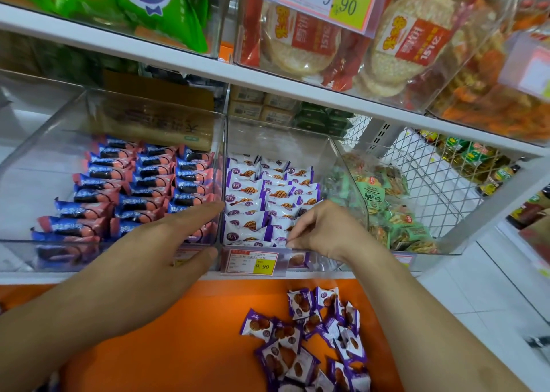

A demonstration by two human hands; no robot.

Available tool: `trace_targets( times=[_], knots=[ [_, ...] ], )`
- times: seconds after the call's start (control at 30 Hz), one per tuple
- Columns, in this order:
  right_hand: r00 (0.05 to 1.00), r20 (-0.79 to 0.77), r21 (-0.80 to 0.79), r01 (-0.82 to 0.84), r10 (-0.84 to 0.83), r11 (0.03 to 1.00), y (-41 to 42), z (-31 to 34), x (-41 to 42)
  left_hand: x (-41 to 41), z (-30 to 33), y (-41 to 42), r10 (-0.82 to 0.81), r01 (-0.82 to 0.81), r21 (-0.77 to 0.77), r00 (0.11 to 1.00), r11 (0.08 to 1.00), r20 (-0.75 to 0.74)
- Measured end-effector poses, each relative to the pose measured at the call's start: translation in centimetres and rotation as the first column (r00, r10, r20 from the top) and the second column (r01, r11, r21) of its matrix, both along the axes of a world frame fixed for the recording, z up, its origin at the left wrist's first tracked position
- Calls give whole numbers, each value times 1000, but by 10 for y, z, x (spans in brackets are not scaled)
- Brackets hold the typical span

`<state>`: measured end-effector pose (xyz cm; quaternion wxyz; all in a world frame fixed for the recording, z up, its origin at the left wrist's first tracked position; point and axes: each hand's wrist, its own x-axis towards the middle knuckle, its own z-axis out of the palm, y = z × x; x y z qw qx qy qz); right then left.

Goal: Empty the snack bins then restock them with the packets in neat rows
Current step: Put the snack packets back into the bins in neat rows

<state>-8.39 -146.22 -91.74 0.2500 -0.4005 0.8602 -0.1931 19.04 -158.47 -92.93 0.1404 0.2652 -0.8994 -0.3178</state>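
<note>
The clear middle bin [278, 135] holds purple-and-white waffle packets [253, 195] in neat rows. My right hand [324, 231] reaches over its front rim, fingers curled down and pinching a packet in the front row. My left hand [166, 242] lies with straight fingers against the divider wall between the middle bin and the left bin, thumb at the front rim. The left bin [59, 114] has blue-and-pink packets [140, 180] in rows. A loose pile of purple packets [312, 341] lies on the orange ledge [166, 332] below.
A right bin [351, 165] holds green packets in a heap. A price tag [253, 262] reading 9.90 hangs on the middle bin's front. The shelf above carries rice cracker bags and green snack bags. A wire basket stands further right.
</note>
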Motion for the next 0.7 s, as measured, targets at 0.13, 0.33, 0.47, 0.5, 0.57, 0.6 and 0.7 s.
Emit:
trace_targets(
  times=[0.13,0.33,0.47,0.5,0.57,0.6,0.7],
  knots=[
    [1000,-14,31,-9,9,999,-5,1,-2,2,0,0,-1,1,-5,1000,1000,5],
    [995,94,-29,39,-36,999,9,13,-5,1,-1,-1,-7,7,-13,1000,1000,-2],
    [968,197,-260,203,-154,944,22,34,-5,3,1,0,-12,11,-28,999,1000,-32],
    [970,189,-297,206,-154,933,26,38,-4,3,1,1,-12,10,-36,999,999,-38],
    [977,177,-341,176,-121,923,36,45,2,4,3,5,-8,5,-59,998,998,-59],
    [978,183,-351,161,-101,922,42,48,5,5,4,7,-9,2,-84,997,996,-79],
    [976,217,-346,112,-37,932,66,57,10,7,11,19,-39,13,-177,988,984,-146]
  ],
)
